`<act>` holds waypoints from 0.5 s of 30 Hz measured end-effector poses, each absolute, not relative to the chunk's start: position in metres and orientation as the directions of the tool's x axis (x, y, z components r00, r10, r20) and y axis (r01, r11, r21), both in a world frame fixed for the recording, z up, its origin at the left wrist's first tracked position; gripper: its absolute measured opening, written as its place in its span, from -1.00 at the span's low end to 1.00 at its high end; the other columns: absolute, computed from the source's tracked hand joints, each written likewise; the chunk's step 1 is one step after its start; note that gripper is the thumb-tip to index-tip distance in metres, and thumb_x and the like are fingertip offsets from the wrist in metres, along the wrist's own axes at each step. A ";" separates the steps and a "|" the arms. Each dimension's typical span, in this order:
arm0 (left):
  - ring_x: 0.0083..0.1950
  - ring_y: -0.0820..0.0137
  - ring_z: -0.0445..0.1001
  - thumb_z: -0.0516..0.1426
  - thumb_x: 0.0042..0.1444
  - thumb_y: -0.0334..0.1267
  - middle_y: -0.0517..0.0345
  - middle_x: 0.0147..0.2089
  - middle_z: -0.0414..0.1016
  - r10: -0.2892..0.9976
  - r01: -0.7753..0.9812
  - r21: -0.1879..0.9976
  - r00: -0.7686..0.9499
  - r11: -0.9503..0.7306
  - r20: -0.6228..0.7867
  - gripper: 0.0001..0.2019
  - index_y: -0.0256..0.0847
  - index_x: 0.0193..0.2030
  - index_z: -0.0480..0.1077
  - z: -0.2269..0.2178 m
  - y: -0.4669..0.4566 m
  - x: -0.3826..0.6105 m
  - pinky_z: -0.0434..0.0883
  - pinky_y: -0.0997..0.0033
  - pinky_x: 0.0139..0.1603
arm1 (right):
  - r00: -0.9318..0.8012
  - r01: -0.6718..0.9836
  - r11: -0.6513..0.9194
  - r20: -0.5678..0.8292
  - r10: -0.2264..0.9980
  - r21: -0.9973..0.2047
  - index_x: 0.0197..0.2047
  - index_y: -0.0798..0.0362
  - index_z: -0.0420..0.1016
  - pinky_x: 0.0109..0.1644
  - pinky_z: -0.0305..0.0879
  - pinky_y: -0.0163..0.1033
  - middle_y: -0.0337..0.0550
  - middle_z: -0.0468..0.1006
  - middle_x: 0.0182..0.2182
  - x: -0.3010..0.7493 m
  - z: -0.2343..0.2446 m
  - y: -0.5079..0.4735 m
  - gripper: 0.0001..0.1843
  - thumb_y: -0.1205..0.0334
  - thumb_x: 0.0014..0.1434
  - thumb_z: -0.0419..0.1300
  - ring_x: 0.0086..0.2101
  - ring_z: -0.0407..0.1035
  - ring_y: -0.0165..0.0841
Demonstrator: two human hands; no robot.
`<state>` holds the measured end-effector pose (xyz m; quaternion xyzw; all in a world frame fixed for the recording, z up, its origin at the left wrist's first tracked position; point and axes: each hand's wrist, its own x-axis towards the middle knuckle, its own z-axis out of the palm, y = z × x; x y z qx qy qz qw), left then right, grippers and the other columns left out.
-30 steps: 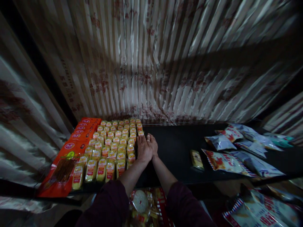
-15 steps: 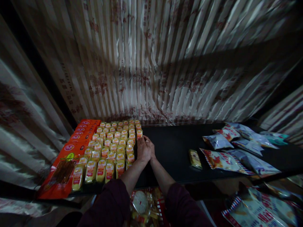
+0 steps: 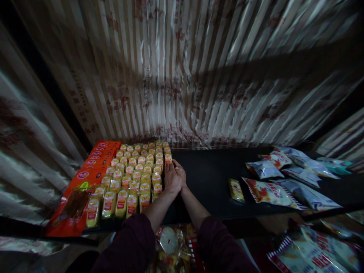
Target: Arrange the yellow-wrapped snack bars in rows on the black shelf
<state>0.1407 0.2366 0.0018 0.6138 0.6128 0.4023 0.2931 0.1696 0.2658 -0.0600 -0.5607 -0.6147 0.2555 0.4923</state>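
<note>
Rows of small yellow snack packets (image 3: 133, 178) lie packed together on the left of a black shelf (image 3: 210, 182). My left hand (image 3: 171, 178) rests flat, fingers stretched, against the right edge of those rows. My right hand (image 3: 181, 173) lies right beside it, partly under it, fingers extended toward the far packets. Neither hand grips a packet. A row of orange packages (image 3: 85, 178) borders the yellow packets on the left.
A single yellow packet (image 3: 236, 190) lies alone mid-shelf. Silver and red snack bags (image 3: 284, 178) are strewn on the right. More bags (image 3: 313, 250) sit below at the right, and a wrapped item (image 3: 169, 242) lies between my arms. Striped curtain (image 3: 199, 76) hangs behind.
Both hands have shifted slightly left and pressed closer against the edge of the yellow packets; little else differs.
</note>
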 end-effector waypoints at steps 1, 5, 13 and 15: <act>0.35 0.06 0.13 -0.10 0.13 -0.37 -0.20 0.23 0.33 0.989 0.513 0.857 -0.090 -0.058 0.121 -0.47 -0.30 0.27 0.23 0.000 0.236 0.137 0.04 -0.04 0.37 | 0.128 0.441 0.217 0.300 0.945 -0.871 -0.05 0.04 0.51 0.21 0.23 -0.06 -0.08 0.55 -0.02 0.170 -0.060 0.265 -0.56 0.25 0.00 0.02 0.01 0.40 -0.23; 0.36 0.10 0.11 -0.10 0.14 -0.35 -0.18 0.24 0.32 0.987 0.483 0.873 -0.096 -0.065 0.127 -0.47 -0.29 0.28 0.20 -0.008 0.230 0.125 0.04 -0.05 0.36 | 0.145 0.430 0.194 0.280 0.949 -0.882 -0.04 0.07 0.51 0.23 0.20 -0.04 -0.04 0.53 0.00 0.172 -0.060 0.263 -0.53 0.27 -0.02 0.02 0.04 0.39 -0.21; 0.37 0.00 0.07 -0.08 0.15 -0.29 -0.16 0.24 0.32 0.988 0.452 0.892 -0.131 -0.019 0.087 -0.44 -0.22 0.33 0.14 0.003 0.228 0.148 0.02 -0.17 0.34 | 0.148 0.365 0.183 0.252 0.956 -0.913 -0.07 0.01 0.53 0.23 0.21 -0.07 -0.12 0.57 -0.04 0.176 -0.061 0.258 -0.58 0.24 0.02 0.03 0.03 0.39 -0.26; 0.37 -0.02 0.08 -0.09 0.15 -0.29 -0.17 0.23 0.33 0.987 0.461 0.887 -0.143 0.001 0.073 -0.44 -0.24 0.33 0.14 0.006 0.225 0.150 0.03 -0.18 0.33 | 0.166 0.368 0.168 0.242 0.956 -0.915 -0.06 0.01 0.53 0.23 0.21 -0.07 -0.13 0.56 -0.03 0.176 -0.059 0.255 -0.58 0.24 0.03 0.02 0.03 0.39 -0.26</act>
